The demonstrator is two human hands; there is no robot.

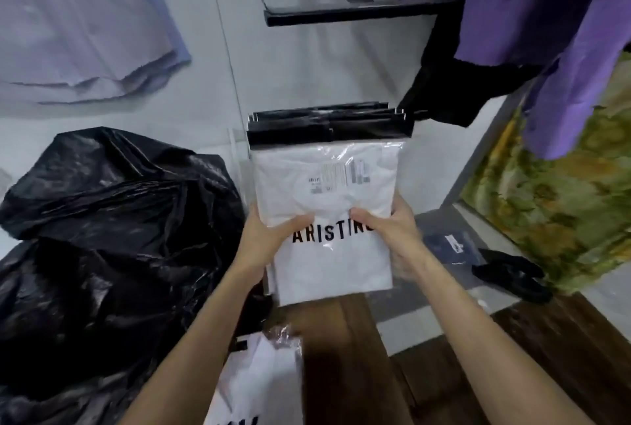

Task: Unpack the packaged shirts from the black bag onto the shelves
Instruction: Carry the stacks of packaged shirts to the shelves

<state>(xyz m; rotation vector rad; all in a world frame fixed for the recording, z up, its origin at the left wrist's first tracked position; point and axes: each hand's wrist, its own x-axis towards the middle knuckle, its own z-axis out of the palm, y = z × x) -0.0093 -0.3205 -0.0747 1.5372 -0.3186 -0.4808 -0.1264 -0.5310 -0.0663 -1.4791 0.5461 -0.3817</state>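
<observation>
A: Why does the black bag (102,236) slump left of the packaged shirt (327,219)?
B: It's within reach for unpacking. The left hand (269,236) and right hand (386,226) clamp that pack's edges, thumbs on top, likely to slide it flat onto the black shelf (331,127) just beyond it.

One crumpled black plastic bag (112,254), two clear-wrapped white shirt packages (327,219) (259,387), one navy packaged shirt (450,243), and two bare hands (269,240) (392,230).
</observation>
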